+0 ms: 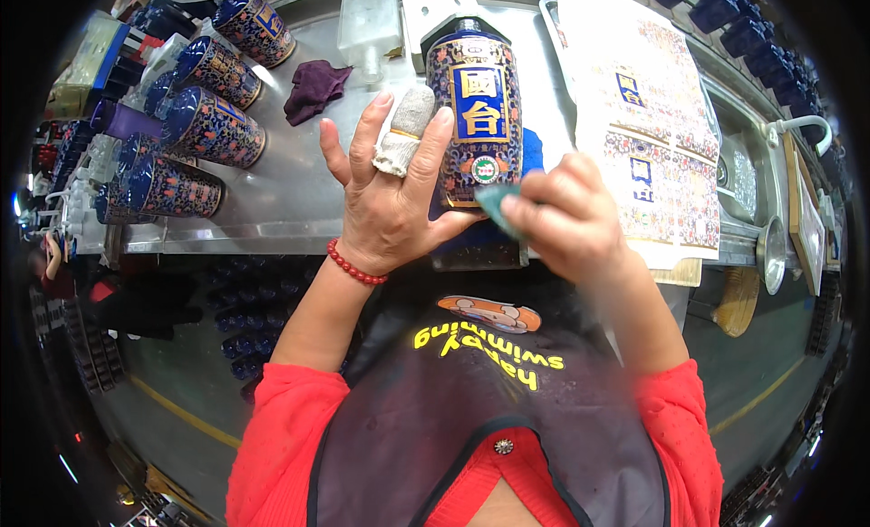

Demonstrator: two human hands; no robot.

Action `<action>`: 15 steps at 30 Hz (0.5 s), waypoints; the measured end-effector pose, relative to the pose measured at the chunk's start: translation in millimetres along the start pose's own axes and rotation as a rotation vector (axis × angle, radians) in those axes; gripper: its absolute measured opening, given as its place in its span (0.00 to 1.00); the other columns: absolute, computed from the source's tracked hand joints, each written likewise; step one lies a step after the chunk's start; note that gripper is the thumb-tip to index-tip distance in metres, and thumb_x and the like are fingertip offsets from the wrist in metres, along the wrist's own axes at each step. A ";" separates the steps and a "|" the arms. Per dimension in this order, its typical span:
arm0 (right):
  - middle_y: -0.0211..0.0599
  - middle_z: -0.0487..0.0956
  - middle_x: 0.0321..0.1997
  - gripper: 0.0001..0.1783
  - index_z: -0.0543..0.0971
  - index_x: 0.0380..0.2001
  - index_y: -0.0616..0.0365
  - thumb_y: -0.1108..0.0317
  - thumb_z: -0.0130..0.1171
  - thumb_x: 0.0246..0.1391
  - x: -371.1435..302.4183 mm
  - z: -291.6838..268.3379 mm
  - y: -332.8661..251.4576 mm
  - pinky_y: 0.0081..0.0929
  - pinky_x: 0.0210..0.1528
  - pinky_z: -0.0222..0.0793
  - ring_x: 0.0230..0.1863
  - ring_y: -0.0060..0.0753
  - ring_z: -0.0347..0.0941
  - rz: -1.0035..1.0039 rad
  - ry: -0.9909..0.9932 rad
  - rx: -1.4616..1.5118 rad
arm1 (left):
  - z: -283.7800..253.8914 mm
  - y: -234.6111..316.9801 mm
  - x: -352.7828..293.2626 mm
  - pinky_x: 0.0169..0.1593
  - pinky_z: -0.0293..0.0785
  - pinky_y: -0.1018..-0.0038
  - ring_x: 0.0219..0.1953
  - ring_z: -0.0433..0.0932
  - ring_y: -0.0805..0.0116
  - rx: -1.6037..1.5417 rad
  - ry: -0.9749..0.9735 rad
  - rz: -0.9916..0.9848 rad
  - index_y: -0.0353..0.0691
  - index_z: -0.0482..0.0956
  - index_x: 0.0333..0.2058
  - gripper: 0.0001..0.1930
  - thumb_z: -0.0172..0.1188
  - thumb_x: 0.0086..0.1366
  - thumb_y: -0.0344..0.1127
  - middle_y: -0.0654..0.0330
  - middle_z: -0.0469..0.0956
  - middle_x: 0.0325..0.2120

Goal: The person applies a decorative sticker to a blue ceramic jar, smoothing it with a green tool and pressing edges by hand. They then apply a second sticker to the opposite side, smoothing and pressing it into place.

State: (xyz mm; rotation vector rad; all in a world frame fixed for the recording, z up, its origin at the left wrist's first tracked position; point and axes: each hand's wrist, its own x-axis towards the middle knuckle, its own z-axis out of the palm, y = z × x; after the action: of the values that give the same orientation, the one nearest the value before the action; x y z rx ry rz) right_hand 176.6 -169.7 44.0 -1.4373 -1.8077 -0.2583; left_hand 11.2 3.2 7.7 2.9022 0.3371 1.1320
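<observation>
A: Where is the bottle (476,101)?
B: On the metal table (294,196), before the person, neck pointing away; its front turned up to view, likely so the decorated face stays within reach of both hands; blue cloth (533,151) shows by its right edge, perhaps as padding against metal.

A: Left hand (390,205)?
B: Spread open at the bottle's left side, closed on nothing; thumb extended by the base, probably to steady it; pressure cannot be told; one finger wears a pale sleeve (415,115) with a yellow band, presumably to guard skin or finish.

A: Right hand (571,223)?
B: Closed on a teal pad (498,205), near the bottle's lower right corner; edge left jutting past the fingers, which would suit a small area; blur hides whether pad meets bottle.

A: Farther out?
B: Rightward, printed sheets (675,187), perhaps kept near for reference; past them a sink (739,196); leftward, patterned blue containers (217,128), well apart from the hands, maybe to spare them knocks; a purple rag (314,90) lies crumpled between containers and bottle.
</observation>
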 end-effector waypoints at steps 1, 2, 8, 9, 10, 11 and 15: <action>0.30 0.78 0.34 0.14 0.83 0.33 0.54 0.75 0.71 0.37 -1.1 0.9 -0.7 0.32 0.35 0.67 0.33 0.35 0.71 -0.010 -0.082 0.056 | -0.1 -1.1 1.5 0.72 0.25 0.40 0.70 0.57 0.50 0.014 -0.006 0.019 0.47 0.74 0.63 0.46 0.65 0.52 0.70 0.54 0.73 0.59; 0.32 0.79 0.33 0.14 0.83 0.33 0.55 0.76 0.72 0.37 -3.3 -2.7 -1.1 0.33 0.36 0.69 0.33 0.36 0.73 -0.033 -0.159 0.200 | 0.4 -1.9 2.1 0.72 0.25 0.40 0.70 0.57 0.50 0.024 -0.011 0.041 0.47 0.74 0.63 0.46 0.64 0.52 0.71 0.55 0.73 0.60; 0.36 0.80 0.30 0.10 0.83 0.35 0.63 0.76 0.72 0.50 -18.9 -1.1 6.5 0.23 0.31 0.70 0.30 0.27 0.76 0.397 0.114 0.397 | 12.8 -8.2 -10.6 0.73 0.27 0.44 0.71 0.54 0.48 -0.161 -0.123 -0.030 0.44 0.61 0.70 0.54 0.58 0.55 0.76 0.51 0.66 0.66; 0.35 0.80 0.30 0.09 0.82 0.36 0.63 0.76 0.71 0.52 -21.2 1.0 7.5 0.22 0.30 0.69 0.29 0.24 0.75 0.448 0.128 0.424 | 14.2 -8.3 -16.4 0.73 0.27 0.45 0.71 0.54 0.48 -0.327 -0.115 -0.103 0.41 0.59 0.71 0.53 0.55 0.57 0.76 0.49 0.64 0.67; 0.34 0.80 0.30 0.08 0.82 0.36 0.64 0.75 0.71 0.53 -23.8 2.8 6.7 0.20 0.30 0.68 0.28 0.22 0.74 0.501 0.136 0.483 | 15.5 -7.4 -22.5 0.73 0.28 0.46 0.71 0.54 0.47 -0.491 -0.126 -0.184 0.38 0.58 0.71 0.53 0.52 0.60 0.76 0.47 0.63 0.67; 0.33 0.80 0.30 0.08 0.82 0.36 0.64 0.75 0.70 0.55 -26.0 5.0 5.7 0.19 0.29 0.68 0.27 0.20 0.74 0.581 0.142 0.531 | 16.7 -7.2 -28.3 0.73 0.28 0.47 0.71 0.54 0.46 -0.657 -0.136 -0.263 0.36 0.56 0.71 0.53 0.49 0.63 0.77 0.45 0.61 0.68; 0.31 0.80 0.29 0.08 0.81 0.37 0.64 0.73 0.69 0.57 -33.5 11.4 -1.1 0.16 0.26 0.65 0.24 0.15 0.72 0.744 0.159 0.631 | 26.6 7.5 -45.7 0.73 0.30 0.50 0.73 0.51 0.45 -0.831 -0.203 -0.503 0.30 0.50 0.72 0.48 0.36 0.72 0.71 0.40 0.58 0.69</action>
State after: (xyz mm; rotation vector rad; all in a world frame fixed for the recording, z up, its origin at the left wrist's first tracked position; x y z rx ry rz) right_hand 171.8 -187.7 13.9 -1.4440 -0.9832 0.5186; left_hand -2.2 -11.4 -41.8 2.0141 0.4250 0.6601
